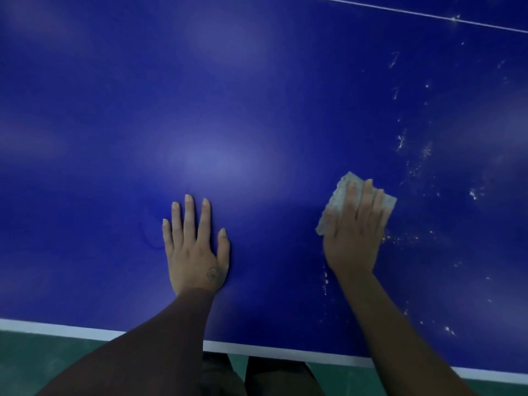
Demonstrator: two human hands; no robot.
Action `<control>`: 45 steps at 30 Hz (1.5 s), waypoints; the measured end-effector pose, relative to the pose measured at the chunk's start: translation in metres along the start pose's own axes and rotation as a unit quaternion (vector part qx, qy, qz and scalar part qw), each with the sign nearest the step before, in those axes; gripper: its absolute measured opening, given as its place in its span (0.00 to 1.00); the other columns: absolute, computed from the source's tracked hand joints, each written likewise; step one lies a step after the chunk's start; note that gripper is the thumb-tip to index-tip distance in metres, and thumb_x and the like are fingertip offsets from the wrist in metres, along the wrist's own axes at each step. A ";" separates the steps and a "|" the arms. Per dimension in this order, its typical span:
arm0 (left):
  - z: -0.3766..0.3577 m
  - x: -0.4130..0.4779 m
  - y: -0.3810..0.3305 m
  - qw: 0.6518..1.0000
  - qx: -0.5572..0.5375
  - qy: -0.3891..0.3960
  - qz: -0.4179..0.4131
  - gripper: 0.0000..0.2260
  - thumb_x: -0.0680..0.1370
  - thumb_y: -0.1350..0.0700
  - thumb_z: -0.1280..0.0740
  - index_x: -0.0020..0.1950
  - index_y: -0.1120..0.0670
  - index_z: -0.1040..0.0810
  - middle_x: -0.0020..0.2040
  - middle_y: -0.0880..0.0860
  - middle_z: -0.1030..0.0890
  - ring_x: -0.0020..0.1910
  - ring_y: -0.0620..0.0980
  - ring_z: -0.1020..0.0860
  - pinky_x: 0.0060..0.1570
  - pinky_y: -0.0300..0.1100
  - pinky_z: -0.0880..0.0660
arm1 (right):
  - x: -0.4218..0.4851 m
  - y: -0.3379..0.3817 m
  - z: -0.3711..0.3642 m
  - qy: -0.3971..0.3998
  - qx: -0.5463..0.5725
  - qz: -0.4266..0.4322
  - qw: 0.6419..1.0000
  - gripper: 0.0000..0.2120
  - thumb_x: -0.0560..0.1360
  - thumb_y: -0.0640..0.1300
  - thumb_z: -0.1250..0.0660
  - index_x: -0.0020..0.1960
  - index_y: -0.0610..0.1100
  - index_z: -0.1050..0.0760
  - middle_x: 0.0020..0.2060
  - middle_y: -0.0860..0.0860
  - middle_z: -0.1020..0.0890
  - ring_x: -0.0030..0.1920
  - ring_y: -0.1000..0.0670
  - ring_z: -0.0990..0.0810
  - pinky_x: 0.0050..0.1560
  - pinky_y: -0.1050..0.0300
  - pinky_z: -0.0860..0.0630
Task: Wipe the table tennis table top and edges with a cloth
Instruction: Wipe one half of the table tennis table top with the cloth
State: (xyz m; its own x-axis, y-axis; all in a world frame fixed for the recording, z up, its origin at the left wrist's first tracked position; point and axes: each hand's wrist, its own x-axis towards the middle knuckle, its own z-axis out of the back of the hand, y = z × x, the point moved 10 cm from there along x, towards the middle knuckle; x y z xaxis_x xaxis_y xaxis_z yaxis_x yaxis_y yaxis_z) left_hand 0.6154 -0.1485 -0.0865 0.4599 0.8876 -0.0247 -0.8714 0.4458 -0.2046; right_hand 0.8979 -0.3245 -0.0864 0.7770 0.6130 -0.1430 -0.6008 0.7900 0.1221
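Your flat right hand (pixel 354 232) presses the cloth (pixel 338 192) near the front edge of the worktop (pixel 228 95), your left hand (pixel 194 247) rests spread alongside; left of the cloth looks clean, while specks (pixel 423 155) rightward await wiping.

On my feed, two bare forearms enter from the bottom of the frame. The left forearm (pixel 160 338), at lower centre, lies in deep shadow. The right forearm (pixel 380 324), at lower right, is softly blurred. The left hand (pixel 197 250) carries a small round dark tattoo (pixel 211 273) on its back near the thumb's base, its design too small for me to read. Its fingernails (pixel 188 198) reach slightly past the fingertips. The right hand (pixel 354 232) is blurred. At bottom centre I see dark trousers (pixel 274 375), two legs with a narrow gap between.
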 end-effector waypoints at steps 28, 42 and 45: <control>-0.002 -0.003 0.000 1.000 0.007 0.003 -0.006 0.30 0.87 0.43 0.45 0.88 0.52 0.41 0.89 0.55 0.46 0.88 0.58 0.51 0.85 0.62 0.51 | -0.104 0.045 -0.028 0.057 -0.002 0.174 0.983 0.30 0.89 0.58 0.51 0.88 0.49 0.51 0.87 0.48 0.53 0.87 0.44 0.56 0.85 0.38 0.52; -0.002 -0.008 0.003 0.998 -0.027 0.028 -0.041 0.30 0.89 0.39 0.49 0.88 0.52 0.42 0.89 0.56 0.47 0.88 0.60 0.52 0.86 0.61 0.54 | -0.156 0.078 -0.033 0.014 -0.005 0.088 0.996 0.31 0.89 0.58 0.52 0.88 0.47 0.52 0.87 0.45 0.50 0.87 0.41 0.54 0.85 0.34 0.52; 0.000 -0.019 -0.005 0.993 -0.041 0.041 -0.100 0.30 0.87 0.40 0.47 0.87 0.54 0.37 0.88 0.58 0.44 0.88 0.62 0.50 0.86 0.62 0.53 | -0.178 0.069 -0.034 0.003 -0.007 0.141 0.990 0.29 0.89 0.56 0.48 0.87 0.47 0.47 0.87 0.46 0.47 0.87 0.42 0.51 0.84 0.35 0.47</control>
State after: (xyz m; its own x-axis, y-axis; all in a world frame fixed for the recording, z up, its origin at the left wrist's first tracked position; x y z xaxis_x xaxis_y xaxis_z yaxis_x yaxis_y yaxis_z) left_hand 0.6111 -0.1675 -0.0849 0.6376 0.7683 -0.0553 -0.7463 0.5983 -0.2918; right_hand 0.7119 -0.3790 -0.0862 0.5776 0.8086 -0.1119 -0.7956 0.5883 0.1448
